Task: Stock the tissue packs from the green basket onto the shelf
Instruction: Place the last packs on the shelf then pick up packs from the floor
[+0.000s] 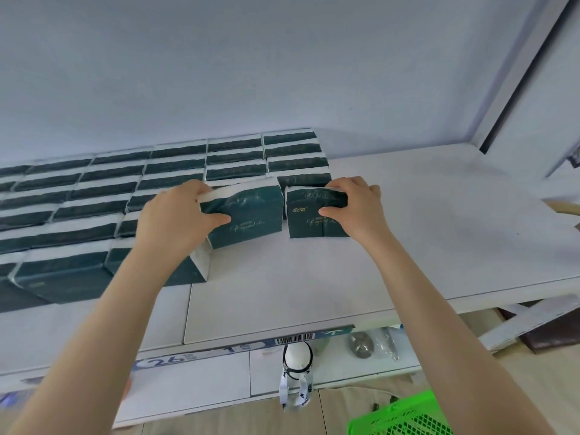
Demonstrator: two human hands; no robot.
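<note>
My left grip clamped round one tissue pack, right grip pinching the second pack, both on the shelf side by side between my grips, long faces toward me. The stocked rows sit just behind them and off left; green basket low, under my right arm.

Soft, even light with a cool bluish cast fills your white shelf, throwing only faint shadows beside the tissue packs. Gold print at the centre reads sharp. Your wide lens bows the shelf's front edge and stretches your forearms toward the corners, where the green basket and the price strip smear into blur.
</note>
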